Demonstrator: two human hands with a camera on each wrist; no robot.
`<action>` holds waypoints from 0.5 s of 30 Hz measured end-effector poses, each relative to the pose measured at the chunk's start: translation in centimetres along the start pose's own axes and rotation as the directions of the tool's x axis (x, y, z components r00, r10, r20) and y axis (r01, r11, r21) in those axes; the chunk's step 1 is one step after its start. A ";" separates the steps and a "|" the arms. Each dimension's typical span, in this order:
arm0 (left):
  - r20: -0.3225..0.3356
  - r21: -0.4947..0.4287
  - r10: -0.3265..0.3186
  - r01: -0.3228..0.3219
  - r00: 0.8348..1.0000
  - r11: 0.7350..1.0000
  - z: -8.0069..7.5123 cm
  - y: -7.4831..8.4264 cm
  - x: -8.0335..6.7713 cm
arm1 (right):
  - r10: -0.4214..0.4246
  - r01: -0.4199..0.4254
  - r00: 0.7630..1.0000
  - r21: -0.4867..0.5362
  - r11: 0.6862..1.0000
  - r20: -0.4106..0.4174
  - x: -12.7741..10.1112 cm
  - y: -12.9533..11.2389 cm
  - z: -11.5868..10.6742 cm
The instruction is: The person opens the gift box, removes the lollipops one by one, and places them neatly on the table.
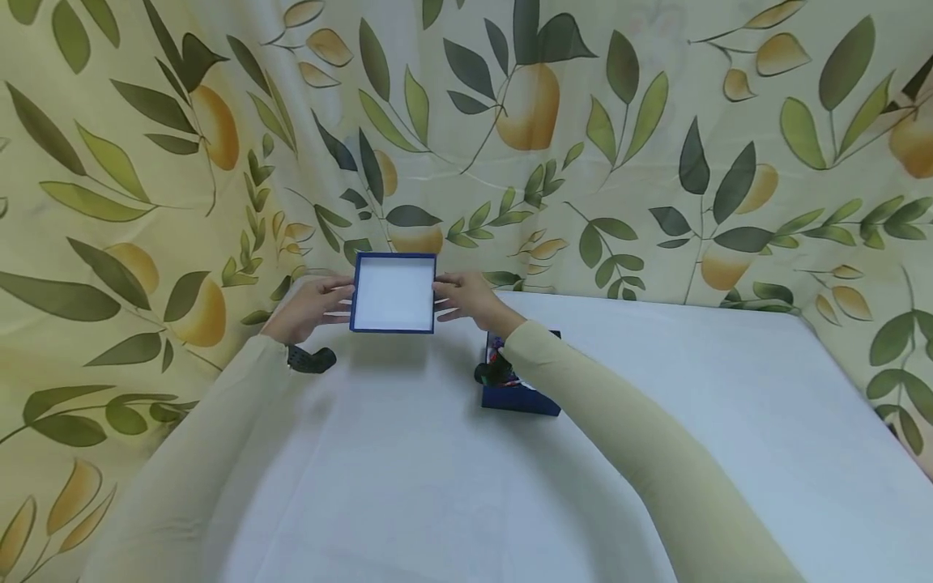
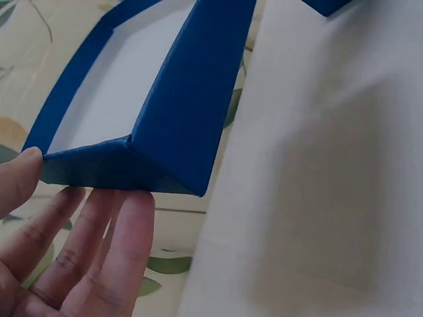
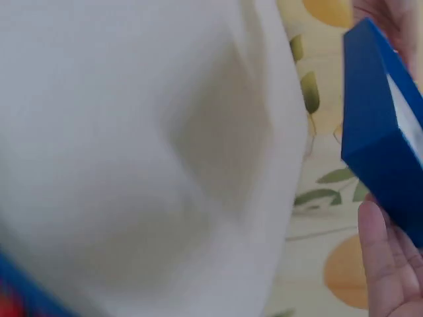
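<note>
Two hands, left hand and right hand, gripping a shallow blue box lid, white-lined, open side up.

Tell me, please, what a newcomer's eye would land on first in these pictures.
First comes the shallow blue square box lid with a white inside, held above the white tablecloth between the left hand and the right hand, fingers on its opposite sides. Next, the blue box base sits half hidden under the right forearm. Behind everything hangs the leaf-and-fruit patterned curtain.
</note>
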State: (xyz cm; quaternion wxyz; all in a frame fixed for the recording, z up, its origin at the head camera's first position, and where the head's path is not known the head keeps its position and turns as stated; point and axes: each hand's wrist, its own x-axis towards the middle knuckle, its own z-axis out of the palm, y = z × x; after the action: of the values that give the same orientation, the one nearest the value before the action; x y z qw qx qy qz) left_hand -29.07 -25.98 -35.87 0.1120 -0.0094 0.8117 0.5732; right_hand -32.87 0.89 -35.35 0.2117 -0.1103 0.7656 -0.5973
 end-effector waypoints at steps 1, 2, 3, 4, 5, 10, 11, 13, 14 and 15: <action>0.005 -0.010 -0.028 0.028 1.000 1.000 0.0 -0.3 0.1 | 0.034 -0.034 0.999 0.028 0.999 -0.009 0.2 0.2 0.3; 0.010 -0.019 -0.057 0.057 0.998 0.998 0.0 -0.7 0.2 | 0.066 -0.065 0.998 0.055 0.996 -0.017 0.3 0.4 0.5; 0.018 -0.028 -0.081 0.082 0.997 0.996 0.0 -1.0 0.4 | 0.100 -0.098 0.995 0.085 0.992 -0.027 0.5 0.6 0.8; 0.024 -0.042 -0.107 0.108 0.994 0.993 -0.1 -1.4 0.5 | 0.133 -0.128 0.990 0.104 0.986 -0.039 0.6 0.8 1.1; 0.034 -0.046 -0.128 0.130 0.991 0.991 -0.1 -1.7 0.6 | 0.164 -0.157 0.985 0.126 0.979 -0.048 0.7 0.9 1.4; 0.071 -0.091 -0.231 0.237 0.970 0.967 -0.3 -3.5 0.9 | 0.298 -0.279 0.954 0.245 0.928 -0.043 1.1 1.8 2.6; 0.077 -0.100 -0.248 0.255 0.966 0.962 -0.5 -3.9 1.0 | 0.319 -0.299 0.947 0.270 0.915 -0.034 1.2 2.0 2.8; 0.105 -0.136 -0.271 0.283 0.957 0.949 -0.8 -4.6 1.2 | 0.354 -0.332 0.935 0.297 0.895 -0.022 1.4 2.4 3.2; 0.117 -0.154 -0.282 0.298 0.952 0.942 -0.9 -4.9 1.2 | 0.368 -0.345 0.930 0.305 0.888 -0.018 1.5 2.7 3.3; 0.130 -0.172 -0.291 0.311 0.948 0.935 -1.0 -5.2 1.3 | 0.380 -0.357 0.925 0.311 0.881 -0.015 1.6 3.0 3.5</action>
State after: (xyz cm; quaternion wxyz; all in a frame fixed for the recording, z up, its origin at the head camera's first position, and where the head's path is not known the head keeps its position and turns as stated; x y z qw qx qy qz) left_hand -29.80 -28.56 -40.65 0.2387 -0.1147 0.7353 0.6238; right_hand -32.47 -2.07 -39.21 0.3068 0.0938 0.6795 -0.6599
